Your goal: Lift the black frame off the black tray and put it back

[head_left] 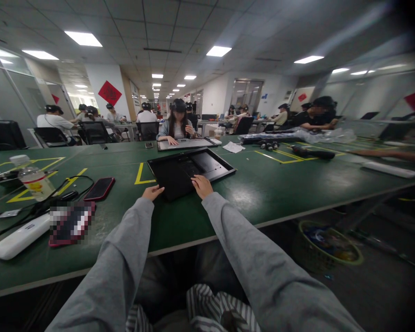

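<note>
A black rectangular panel with a raised rim (212, 162), which looks like a monitor back cover, lies tilted on the green table in front of me. My left hand (153, 192) grips its near left edge, the fingers closed at the rim. My right hand (202, 186) is at the near long edge, its fingers curled over onto the inner face; the thumb side is partly hidden. A darker recessed area shows in the middle of the panel, beyond my right fingers.
Left lie a red-edged phone (99, 189), a second phone (72, 224), a white power bank (20, 237), cables and a bottle (34, 177). Across sits a person with a flat panel (186, 144). At right are a power drill (313, 152) and plastic wrap (327, 135); a basket (328, 244) stands below.
</note>
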Tool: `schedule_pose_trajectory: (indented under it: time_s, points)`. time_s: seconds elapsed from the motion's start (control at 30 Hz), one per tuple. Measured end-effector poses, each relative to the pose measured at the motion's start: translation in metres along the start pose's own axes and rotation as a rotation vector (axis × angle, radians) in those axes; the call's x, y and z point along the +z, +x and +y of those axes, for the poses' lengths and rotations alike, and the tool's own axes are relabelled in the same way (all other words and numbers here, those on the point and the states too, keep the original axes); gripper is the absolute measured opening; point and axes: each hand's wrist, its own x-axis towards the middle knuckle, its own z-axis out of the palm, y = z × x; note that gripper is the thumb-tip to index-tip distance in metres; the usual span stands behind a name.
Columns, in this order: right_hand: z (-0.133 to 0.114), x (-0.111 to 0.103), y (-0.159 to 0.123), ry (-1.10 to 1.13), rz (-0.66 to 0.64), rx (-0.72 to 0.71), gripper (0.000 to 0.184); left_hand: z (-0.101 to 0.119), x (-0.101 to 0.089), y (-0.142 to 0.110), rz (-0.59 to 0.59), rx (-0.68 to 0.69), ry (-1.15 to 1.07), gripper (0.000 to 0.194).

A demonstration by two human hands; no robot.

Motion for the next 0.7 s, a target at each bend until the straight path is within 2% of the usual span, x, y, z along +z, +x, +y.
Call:
schedule_pose_trajectory:
  time_s: [0.1, 0.27, 0.4, 0.53, 0.7]
  points:
    - [0.000, 0.000, 0.000, -0.001, -0.006, -0.004, 0.036, 0.011, 0.019, 0.008, -0.046, -0.069, 0.001, 0.047]
    - [-0.001, 0.000, -0.001, -0.006, -0.033, -0.001, 0.035, 0.023, 0.040, 0.011, 0.020, -0.172, 0.094, 0.079]
    - [-0.002, -0.001, -0.001, 0.003, -0.054, 0.009, 0.034, 0.024, 0.045, 0.008, 0.042, -0.190, 0.155, 0.078]
    - [0.001, -0.002, -0.001, 0.015, -0.051, 0.041, 0.034, 0.016, 0.033, 0.011, 0.071, -0.183, 0.205, 0.070]
    - [0.014, -0.006, 0.000, 0.007, -0.027, 0.111, 0.035, -0.018, -0.014, 0.018, 0.144, -0.223, 0.255, 0.065]
